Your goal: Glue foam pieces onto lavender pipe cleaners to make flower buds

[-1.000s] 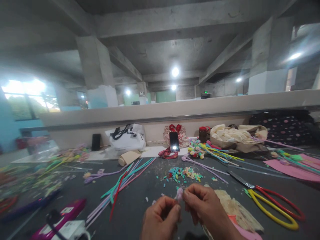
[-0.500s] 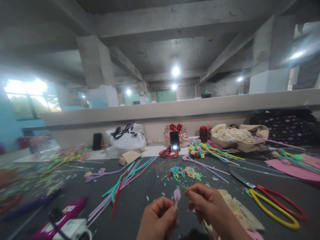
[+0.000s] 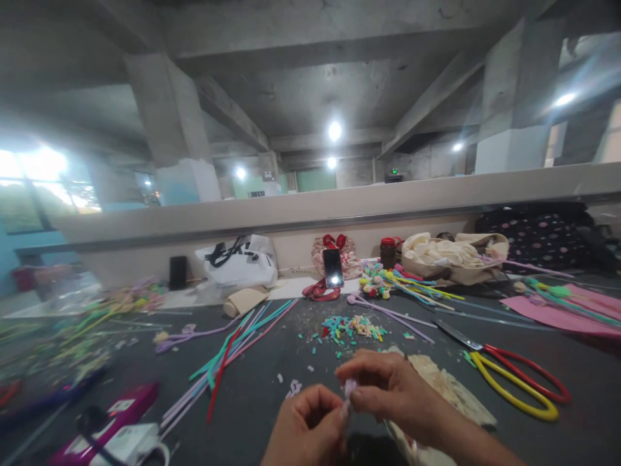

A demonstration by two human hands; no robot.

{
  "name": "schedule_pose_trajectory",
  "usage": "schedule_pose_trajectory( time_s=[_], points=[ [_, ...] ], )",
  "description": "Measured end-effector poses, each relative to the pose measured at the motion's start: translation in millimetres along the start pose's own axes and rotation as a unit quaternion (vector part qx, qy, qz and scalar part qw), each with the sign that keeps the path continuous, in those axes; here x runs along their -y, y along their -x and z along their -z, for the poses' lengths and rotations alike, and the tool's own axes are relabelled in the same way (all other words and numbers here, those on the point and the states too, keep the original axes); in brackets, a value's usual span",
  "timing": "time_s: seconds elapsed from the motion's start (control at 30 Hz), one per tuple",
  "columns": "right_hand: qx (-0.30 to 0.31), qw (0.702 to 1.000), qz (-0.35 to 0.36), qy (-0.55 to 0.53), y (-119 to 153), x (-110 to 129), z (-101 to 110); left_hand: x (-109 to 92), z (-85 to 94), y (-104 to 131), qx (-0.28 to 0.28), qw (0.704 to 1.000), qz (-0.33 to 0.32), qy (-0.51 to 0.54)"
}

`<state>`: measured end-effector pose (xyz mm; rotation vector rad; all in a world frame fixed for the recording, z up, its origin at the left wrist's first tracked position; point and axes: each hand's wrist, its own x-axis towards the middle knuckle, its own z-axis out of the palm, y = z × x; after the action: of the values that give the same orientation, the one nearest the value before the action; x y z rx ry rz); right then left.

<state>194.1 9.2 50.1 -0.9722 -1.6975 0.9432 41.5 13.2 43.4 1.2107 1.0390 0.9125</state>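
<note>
Well, the fuzzy purple puff (image 3: 350, 387) is right btwn your hands, up over the dark tabletop (image 3: 262, 382). Your L hand (image 3: 308, 421) pinches it down low, w/ thumb and finger closed. Your R hand (image 3: 405, 391) has its fingertips on the top part. Your fingers hide a lot of it, so I can't tell how hard you squeeze.

It's prob. very light, soft and a bit bendy, and not too slippery bc it's fuzzy. A big squeeze could squash it flat, and a hard tug might pull its fuzz or mess up its shape. Best spot to hold is low down, w/ just your fingertips, and only a tiny touch up top.

Half a sec ago, your R hand was off to the side and the puff stuck up bare from your L hand. Now your R fingers are on it, and your view has turned a bit, too.
</note>
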Motion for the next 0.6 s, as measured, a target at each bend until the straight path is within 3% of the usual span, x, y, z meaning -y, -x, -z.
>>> schedule_pose_trajectory(
  time_s=[0.4, 0.6],
  points=[
    [-0.006, 0.993, -0.054, -0.105, 0, -4, -7, 5, 5.0, -2, 0.026, 0.998, 0.029, 0.043],
    [0.010, 0.987, -0.057, -0.150, -4, -3, 9, 6, 12.5, -4, 0.054, 0.996, 0.053, 0.043]
  ],
)
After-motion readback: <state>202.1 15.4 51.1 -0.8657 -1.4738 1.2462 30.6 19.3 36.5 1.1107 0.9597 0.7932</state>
